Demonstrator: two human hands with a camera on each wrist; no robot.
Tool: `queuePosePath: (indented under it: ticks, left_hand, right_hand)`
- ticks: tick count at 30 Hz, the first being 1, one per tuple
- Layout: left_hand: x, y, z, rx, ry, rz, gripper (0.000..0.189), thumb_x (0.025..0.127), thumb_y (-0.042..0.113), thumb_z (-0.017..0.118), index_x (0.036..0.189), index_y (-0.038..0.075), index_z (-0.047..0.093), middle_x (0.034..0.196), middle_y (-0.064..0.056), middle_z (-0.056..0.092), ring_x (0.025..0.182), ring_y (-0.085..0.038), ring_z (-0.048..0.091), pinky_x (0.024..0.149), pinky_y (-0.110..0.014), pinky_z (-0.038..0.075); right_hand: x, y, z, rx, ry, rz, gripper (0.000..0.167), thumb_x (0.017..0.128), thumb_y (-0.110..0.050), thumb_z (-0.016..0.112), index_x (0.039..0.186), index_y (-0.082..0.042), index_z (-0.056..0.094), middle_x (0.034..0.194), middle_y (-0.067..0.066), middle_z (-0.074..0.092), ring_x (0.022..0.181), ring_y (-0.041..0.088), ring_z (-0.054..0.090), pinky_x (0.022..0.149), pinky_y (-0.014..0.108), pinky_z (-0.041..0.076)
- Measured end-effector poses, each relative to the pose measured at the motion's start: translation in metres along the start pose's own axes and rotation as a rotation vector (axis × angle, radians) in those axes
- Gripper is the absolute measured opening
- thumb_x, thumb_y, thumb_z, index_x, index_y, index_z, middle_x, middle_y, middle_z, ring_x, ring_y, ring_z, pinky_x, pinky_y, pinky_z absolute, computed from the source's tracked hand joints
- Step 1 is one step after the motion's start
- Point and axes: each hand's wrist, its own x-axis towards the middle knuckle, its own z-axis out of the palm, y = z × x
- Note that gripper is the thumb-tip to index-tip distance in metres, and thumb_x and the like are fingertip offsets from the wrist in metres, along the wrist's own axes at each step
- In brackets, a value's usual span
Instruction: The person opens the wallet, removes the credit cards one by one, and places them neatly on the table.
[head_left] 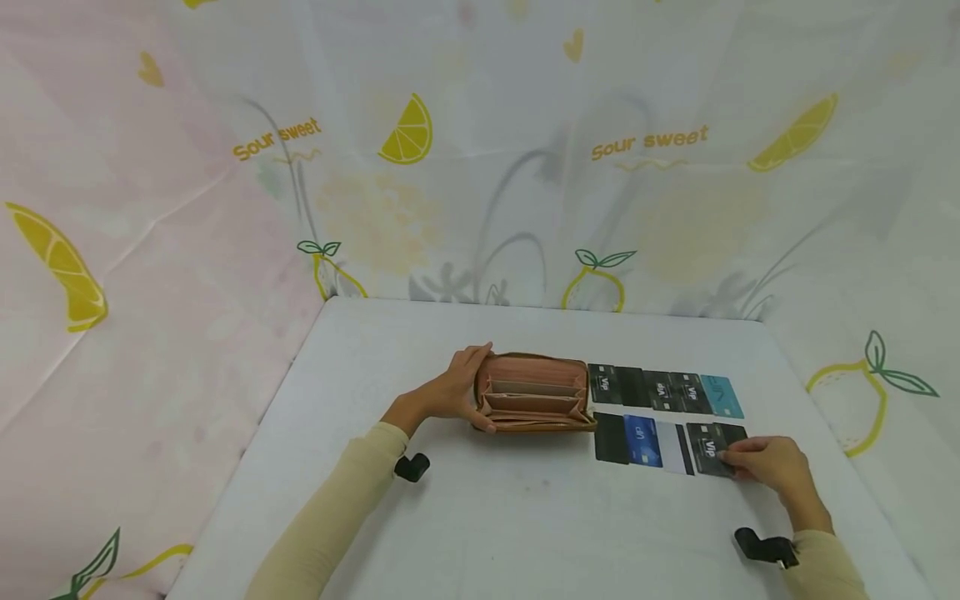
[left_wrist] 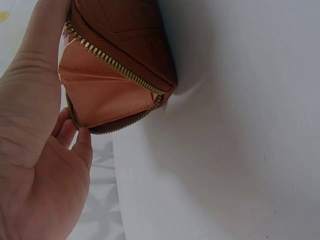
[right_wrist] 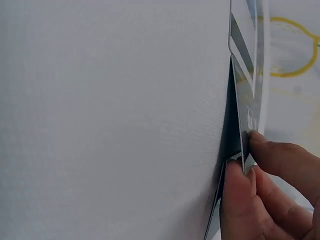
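Observation:
A brown zip wallet (head_left: pixel 534 396) stands unzipped on the table, its pink-tan compartments facing up. My left hand (head_left: pixel 450 390) grips the wallet's left end, thumb on the near side and fingers on the far side. In the left wrist view, the wallet's brass zip (left_wrist: pixel 120 67) and folded side lining show. At the right end of the near card row, my right hand (head_left: pixel 780 467) pinches a black VIP card (head_left: pixel 705 448) between thumb and fingers. The right wrist view shows this card (right_wrist: pixel 242 115) tilted, one edge lifted. Another dark card (head_left: pixel 732 433) lies partly behind it.
Two rows of cards lie right of the wallet. The far row has several black cards (head_left: pixel 628 386) and a teal card (head_left: pixel 722 396); the near row includes a black card (head_left: pixel 611 437), a blue card (head_left: pixel 642 440) and a silver striped card (head_left: pixel 670 446). Patterned cloth surrounds the white table (head_left: pixel 525 533).

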Motion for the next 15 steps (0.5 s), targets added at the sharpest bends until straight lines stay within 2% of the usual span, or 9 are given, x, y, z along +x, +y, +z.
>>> queuePosePath:
  ticks: [6,10,15]
  left_hand:
    - [-0.001,0.000,0.000,-0.001,-0.004,0.010,0.139,0.059,0.061,0.086,0.156,0.004,0.005,0.154,-0.011,0.019,0.135,-0.026,0.021,0.107,-0.044,0.034]
    - [0.000,-0.001,0.001,0.000,0.003,0.008,0.139,0.059,0.061,0.086,0.156,0.003,0.006,0.154,-0.010,0.018,0.135,-0.026,0.021,0.107,-0.045,0.034]
    - [0.001,-0.001,0.001,0.001,-0.001,0.002,0.139,0.059,0.062,0.086,0.156,0.004,0.005,0.154,-0.011,0.019,0.135,-0.026,0.021,0.107,-0.045,0.034]
  right_hand:
    - [-0.004,-0.003,0.009,-0.074,0.043,-0.018,0.041,0.079,-0.026,0.081,0.094,0.011,0.070,0.072,0.005,0.068,0.060,0.013,0.060,0.055,0.027,0.045]
    - [-0.007,-0.014,0.014,-0.209,0.087,-0.049,0.035,0.078,-0.024,0.081,0.083,0.009,0.070,0.062,0.003,0.063,0.057,0.017,0.057,0.052,0.031,0.043]
    - [-0.005,-0.025,0.018,-0.267,0.081,-0.069,0.034,0.079,-0.024,0.080,0.079,0.008,0.069,0.061,0.004,0.062,0.055,0.018,0.057,0.051,0.033,0.043]
